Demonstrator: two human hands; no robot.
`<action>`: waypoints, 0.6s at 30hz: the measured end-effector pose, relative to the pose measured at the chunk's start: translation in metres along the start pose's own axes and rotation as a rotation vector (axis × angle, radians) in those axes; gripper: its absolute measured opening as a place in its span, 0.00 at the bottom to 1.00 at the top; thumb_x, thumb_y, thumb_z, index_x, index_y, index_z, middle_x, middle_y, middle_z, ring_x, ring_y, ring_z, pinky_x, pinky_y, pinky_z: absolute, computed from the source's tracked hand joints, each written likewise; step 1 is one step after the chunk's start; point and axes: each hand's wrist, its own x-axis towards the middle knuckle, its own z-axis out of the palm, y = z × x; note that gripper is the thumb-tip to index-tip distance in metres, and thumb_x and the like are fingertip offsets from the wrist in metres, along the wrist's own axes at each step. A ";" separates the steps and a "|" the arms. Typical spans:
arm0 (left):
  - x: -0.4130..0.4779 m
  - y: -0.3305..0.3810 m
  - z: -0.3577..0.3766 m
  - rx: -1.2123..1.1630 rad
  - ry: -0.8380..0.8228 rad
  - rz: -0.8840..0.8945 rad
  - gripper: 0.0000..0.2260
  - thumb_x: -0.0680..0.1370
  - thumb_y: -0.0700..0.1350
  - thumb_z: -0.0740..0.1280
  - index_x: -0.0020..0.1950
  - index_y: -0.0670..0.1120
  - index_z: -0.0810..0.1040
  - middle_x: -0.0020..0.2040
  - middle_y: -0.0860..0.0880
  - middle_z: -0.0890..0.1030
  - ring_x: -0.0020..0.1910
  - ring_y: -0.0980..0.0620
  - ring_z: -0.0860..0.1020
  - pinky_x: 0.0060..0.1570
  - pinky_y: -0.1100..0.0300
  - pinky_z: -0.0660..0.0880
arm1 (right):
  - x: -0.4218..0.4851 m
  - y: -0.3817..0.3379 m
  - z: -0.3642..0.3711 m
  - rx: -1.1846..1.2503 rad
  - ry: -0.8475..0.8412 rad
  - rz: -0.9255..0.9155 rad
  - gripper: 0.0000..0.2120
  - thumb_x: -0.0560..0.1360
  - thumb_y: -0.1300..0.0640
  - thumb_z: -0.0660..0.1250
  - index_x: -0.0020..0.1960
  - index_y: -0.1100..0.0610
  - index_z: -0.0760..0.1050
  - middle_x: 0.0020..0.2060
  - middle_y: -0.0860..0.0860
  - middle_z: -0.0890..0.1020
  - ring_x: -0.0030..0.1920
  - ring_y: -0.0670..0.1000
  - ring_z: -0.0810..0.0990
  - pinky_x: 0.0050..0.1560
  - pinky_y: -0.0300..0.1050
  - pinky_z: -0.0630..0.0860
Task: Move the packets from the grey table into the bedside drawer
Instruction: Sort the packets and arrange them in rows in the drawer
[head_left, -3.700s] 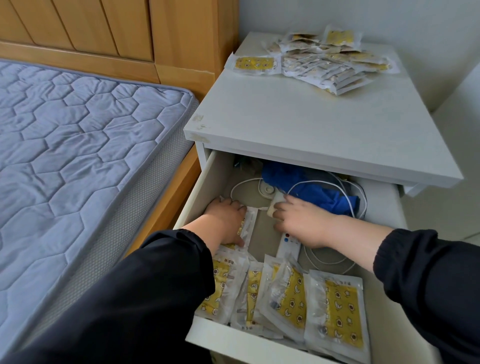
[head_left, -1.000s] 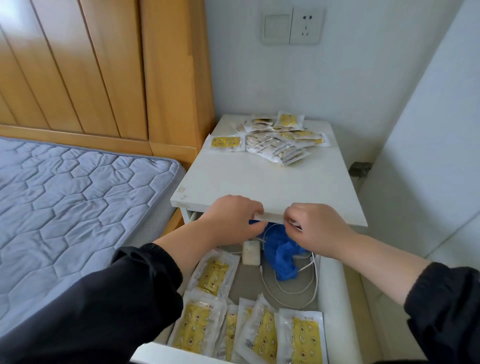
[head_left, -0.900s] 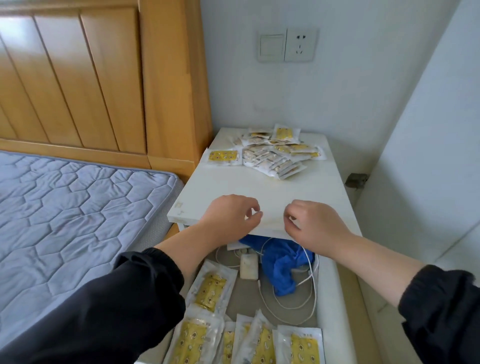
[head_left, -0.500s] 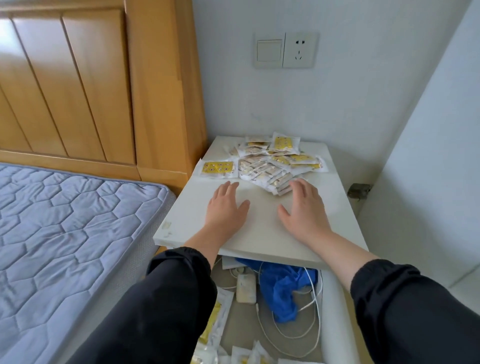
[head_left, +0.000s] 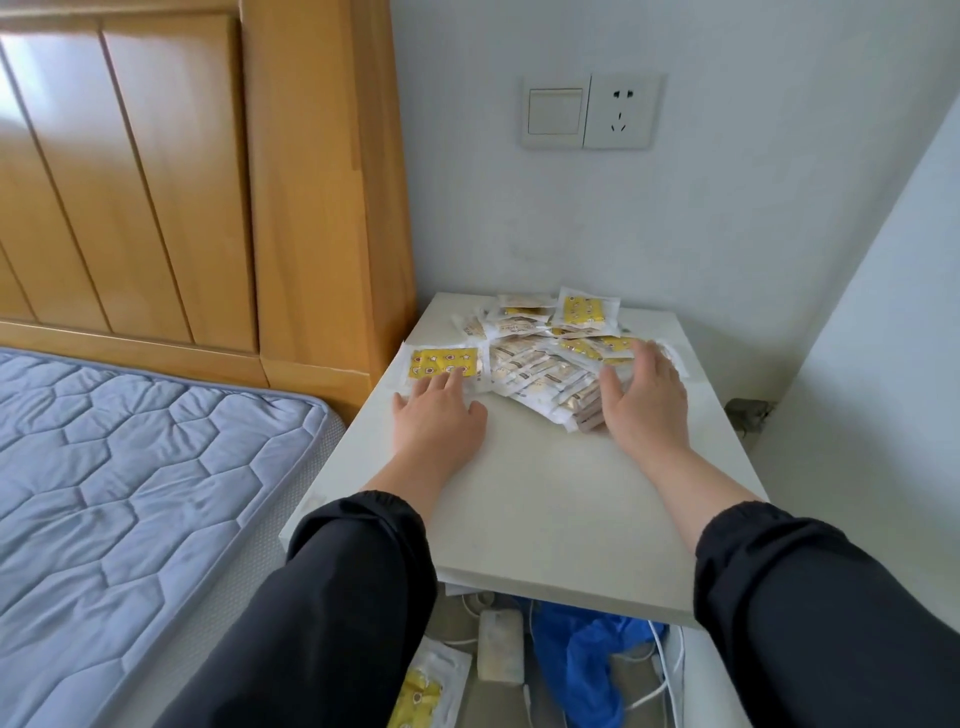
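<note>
A pile of yellow-and-white packets (head_left: 545, 353) lies at the back of the grey table (head_left: 540, 509). One packet (head_left: 441, 361) lies flat apart at the pile's left. My left hand (head_left: 439, 415) lies flat on the tabletop, its straight fingertips touching that single packet's near edge. My right hand (head_left: 641, 397) is spread with straight fingers against the right side of the pile, thumb at its near edge. Below the table's front edge the open drawer (head_left: 675, 654) shows one packet (head_left: 421, 691) inside.
The drawer also holds a blue cloth (head_left: 582, 660), a white charger (head_left: 500, 644) and white cables. A quilted grey mattress (head_left: 130, 467) and wooden headboard (head_left: 182, 182) stand at the left. A wall switch and socket (head_left: 592, 111) are above the table. A white wall closes the right.
Both hands came up out of the drawer, passed over the table's front edge and slid back across the top to the packets. The view rose, hiding most of the drawer.
</note>
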 end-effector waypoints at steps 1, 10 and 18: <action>-0.002 0.001 -0.001 0.017 0.008 0.018 0.25 0.80 0.50 0.52 0.78 0.49 0.56 0.76 0.50 0.62 0.75 0.48 0.57 0.73 0.44 0.51 | 0.003 -0.001 -0.001 0.023 -0.004 0.014 0.27 0.80 0.46 0.54 0.74 0.58 0.59 0.74 0.55 0.63 0.74 0.55 0.58 0.73 0.57 0.56; -0.007 0.004 0.000 0.125 0.149 0.058 0.22 0.81 0.55 0.50 0.74 0.51 0.65 0.72 0.48 0.65 0.73 0.47 0.58 0.71 0.42 0.51 | 0.004 -0.002 0.002 -0.016 -0.224 0.022 0.26 0.79 0.43 0.52 0.74 0.51 0.62 0.68 0.51 0.73 0.72 0.53 0.64 0.74 0.57 0.44; -0.004 0.003 0.002 -0.039 0.086 0.070 0.21 0.79 0.61 0.52 0.67 0.53 0.70 0.69 0.53 0.70 0.71 0.50 0.63 0.70 0.43 0.55 | -0.003 -0.008 0.001 0.082 0.086 -0.219 0.14 0.73 0.48 0.66 0.48 0.58 0.80 0.47 0.52 0.81 0.53 0.55 0.75 0.60 0.50 0.69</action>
